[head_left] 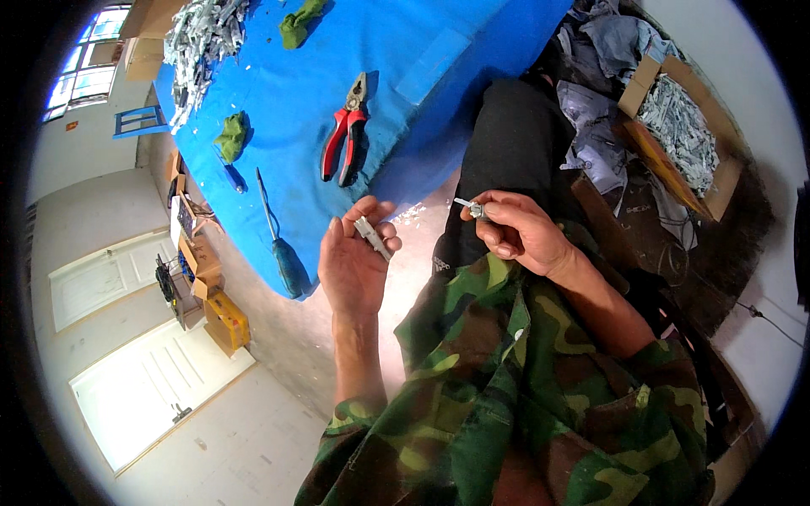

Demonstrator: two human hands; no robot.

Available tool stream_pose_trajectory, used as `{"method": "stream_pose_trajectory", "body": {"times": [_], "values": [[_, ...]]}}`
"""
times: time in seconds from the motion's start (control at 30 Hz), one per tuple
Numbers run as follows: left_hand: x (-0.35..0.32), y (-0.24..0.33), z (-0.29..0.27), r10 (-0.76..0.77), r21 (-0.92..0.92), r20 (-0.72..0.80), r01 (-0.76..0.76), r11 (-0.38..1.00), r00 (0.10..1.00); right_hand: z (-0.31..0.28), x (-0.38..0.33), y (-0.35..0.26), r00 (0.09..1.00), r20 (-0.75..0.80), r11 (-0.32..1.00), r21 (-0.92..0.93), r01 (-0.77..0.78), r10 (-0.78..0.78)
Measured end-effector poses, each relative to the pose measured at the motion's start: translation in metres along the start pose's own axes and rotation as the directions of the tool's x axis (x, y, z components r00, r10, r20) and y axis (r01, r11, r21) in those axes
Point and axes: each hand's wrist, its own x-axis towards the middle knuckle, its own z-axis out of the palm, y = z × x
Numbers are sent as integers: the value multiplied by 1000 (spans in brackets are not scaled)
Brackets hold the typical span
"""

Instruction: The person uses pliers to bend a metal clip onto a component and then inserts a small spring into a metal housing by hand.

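Note:
My left hand point(353, 268) is turned palm up, its fingers curled round a small grey-white elongated piece point(371, 237) that lies across them. In my right hand point(527, 234), a smaller grey part point(477, 210) with a thin pale tip is pinched between thumb and fingers. The two pieces are apart, and what exactly they are cannot be made out. Beyond my left hand, pliers point(344, 131) with red and black handles lie on the blue cloth point(278, 93). A screwdriver point(283, 240) with a dark teal handle rests at the cloth's near left edge.
A heap of grey-white pieces point(200, 51) lies at the far left of the cloth, near two green cloth lumps point(230, 137). At the right stands a cardboard box point(724, 190) of similar pieces. White scraps point(411, 215) litter the floor. Cardboard boxes point(226, 323) stand along the left wall.

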Motion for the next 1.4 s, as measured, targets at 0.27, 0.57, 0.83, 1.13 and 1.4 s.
{"method": "stream_pose_trajectory", "body": {"times": [0.27,0.57,0.83,1.13,1.4], "values": [[-2,-10,-11,30,451,-102,19,892,994,-4,6,6,999,-36,998,53,-20,22],[49,16,57,431,564,-47,-332,756,901,-9,8,8,999,44,998,54,-12,10],[36,-67,267,374,590,725,-802,95,578,-16,6,11,977,125,972,-140,188,-171],[40,-45,141,378,877,398,-467,110,836,-22,-8,3,996,0,991,96,93,-93],[29,-48,69,264,930,218,-282,237,940,-29,8,11,994,105,980,198,-8,-13]]}}
